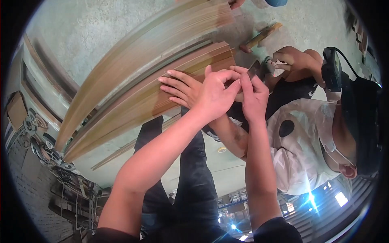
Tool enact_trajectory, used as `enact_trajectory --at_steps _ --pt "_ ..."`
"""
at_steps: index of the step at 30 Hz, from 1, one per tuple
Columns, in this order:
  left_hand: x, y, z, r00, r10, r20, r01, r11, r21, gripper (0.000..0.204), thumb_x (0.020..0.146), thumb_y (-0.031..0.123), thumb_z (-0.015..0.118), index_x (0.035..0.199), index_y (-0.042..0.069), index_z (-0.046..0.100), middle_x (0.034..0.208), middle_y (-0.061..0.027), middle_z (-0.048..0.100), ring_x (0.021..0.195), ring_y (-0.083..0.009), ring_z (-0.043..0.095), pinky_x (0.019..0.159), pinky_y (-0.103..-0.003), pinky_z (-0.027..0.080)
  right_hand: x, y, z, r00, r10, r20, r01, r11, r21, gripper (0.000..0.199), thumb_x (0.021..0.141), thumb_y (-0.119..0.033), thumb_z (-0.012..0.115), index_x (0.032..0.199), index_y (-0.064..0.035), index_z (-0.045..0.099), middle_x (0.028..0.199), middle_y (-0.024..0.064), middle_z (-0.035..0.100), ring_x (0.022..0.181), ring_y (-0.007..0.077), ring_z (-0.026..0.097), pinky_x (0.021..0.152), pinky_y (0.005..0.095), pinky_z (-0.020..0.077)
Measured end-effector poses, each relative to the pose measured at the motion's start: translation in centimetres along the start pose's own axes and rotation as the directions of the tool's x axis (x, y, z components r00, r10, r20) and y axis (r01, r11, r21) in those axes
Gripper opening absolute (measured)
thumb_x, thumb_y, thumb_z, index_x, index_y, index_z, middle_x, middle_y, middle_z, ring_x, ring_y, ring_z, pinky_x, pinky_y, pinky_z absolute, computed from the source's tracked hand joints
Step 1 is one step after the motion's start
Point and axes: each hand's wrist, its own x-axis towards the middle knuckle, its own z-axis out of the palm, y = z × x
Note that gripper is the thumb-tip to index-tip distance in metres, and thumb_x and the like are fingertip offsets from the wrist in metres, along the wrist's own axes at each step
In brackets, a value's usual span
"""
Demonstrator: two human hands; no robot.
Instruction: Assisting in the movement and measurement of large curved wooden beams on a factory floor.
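Over the right end of a stack of long brown boards [178,77], my left hand [218,93] is closed in a pinch. Its fingertips meet those of my right hand [254,97], which is also closed. Whatever lies between the fingertips is too small or hidden to make out. A dark, flat, rectangular piece [254,69] shows at my right fingers; I cannot tell who holds it. A co-worker's hand [180,91] lies spread on the boards, its forearm passing beneath my left wrist. That person's other hand [287,58] is beside a dark rounded object [268,65].
The co-worker in a white shirt [300,141] leans in from the right with dark headgear. A second group of long boards [162,36] lies beyond the stack. A wooden-handled tool [263,36] rests on the floor. Wheeled frames [44,150] stand at left.
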Motion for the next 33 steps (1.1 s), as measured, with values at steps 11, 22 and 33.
enact_trajectory --at_steps 11,22,33 --pt "6.7 -1.0 -5.1 0.992 0.125 0.020 -0.094 0.626 0.774 0.053 0.091 0.045 0.063 0.121 0.001 0.064 0.117 -0.0217 0.068 0.112 -0.0395 0.063 0.097 -0.047 0.049 2.5 2.3 -0.2 0.995 -0.055 -0.089 0.001 0.851 -0.526 0.031 0.105 -0.018 0.054 0.132 -0.0029 0.060 0.076 0.0036 0.063 0.069 0.0052 0.057 0.062 0.0235 0.0457" --pt "7.1 -0.3 -7.4 0.964 -0.084 0.251 -0.080 0.812 0.578 0.042 0.096 0.037 0.063 0.120 0.002 0.063 0.107 -0.0223 0.069 0.100 -0.0357 0.066 0.086 -0.041 0.052 2.1 4.8 2.5 0.869 -0.493 -0.031 0.374 0.697 -0.612 0.021 0.093 -0.008 0.065 0.112 -0.0017 0.072 0.083 0.0122 0.069 0.071 0.0283 0.067 0.066 0.0362 0.0532" --pt "6.4 -0.7 -7.8 0.971 -0.005 0.240 -0.148 0.775 0.614 0.038 0.094 0.036 0.062 0.104 0.000 0.065 0.098 -0.0265 0.068 0.096 -0.0441 0.064 0.082 -0.045 0.051 1.8 5.9 3.1 0.831 -0.554 -0.053 0.422 0.690 -0.588 0.020 0.091 -0.003 0.067 0.110 -0.0002 0.071 0.080 0.0130 0.067 0.066 0.0271 0.064 0.063 0.0348 0.0520"
